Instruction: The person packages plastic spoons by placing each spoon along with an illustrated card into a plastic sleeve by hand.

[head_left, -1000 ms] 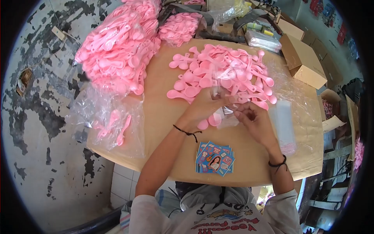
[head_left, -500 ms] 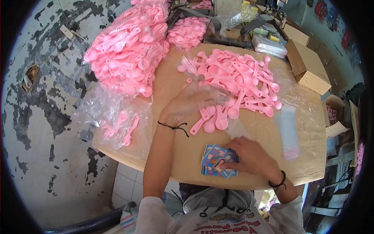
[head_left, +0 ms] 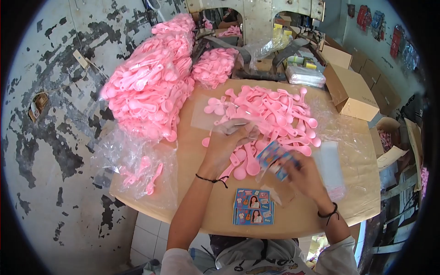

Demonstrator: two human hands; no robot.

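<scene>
Above the near edge of the pink spoon pile (head_left: pixel 279 110), my left hand (head_left: pixel 236 137) is closed on a clear plastic bag (head_left: pixel 204 117) that spreads out to its left. My right hand (head_left: pixel 300 172), blurred by motion, holds a blue printed card (head_left: pixel 274 158) to the right of my left hand. Below both hands, a small stack of similar blue cards (head_left: pixel 253 206) lies near the table's front edge. A stack of flat clear bags (head_left: pixel 331 167) lies right of my right hand.
A big bag of pink spoons (head_left: pixel 149 87) stands at the back left, with a crumpled clear bag (head_left: pixel 137 169) holding a few spoons before it. An open cardboard box (head_left: pixel 353 91) sits at the back right of the table (head_left: pixel 192 215).
My right hand has lifted a card from the stack and moved up toward my left hand. The plastic at my left hand now spreads to the left. The camera view has shifted.
</scene>
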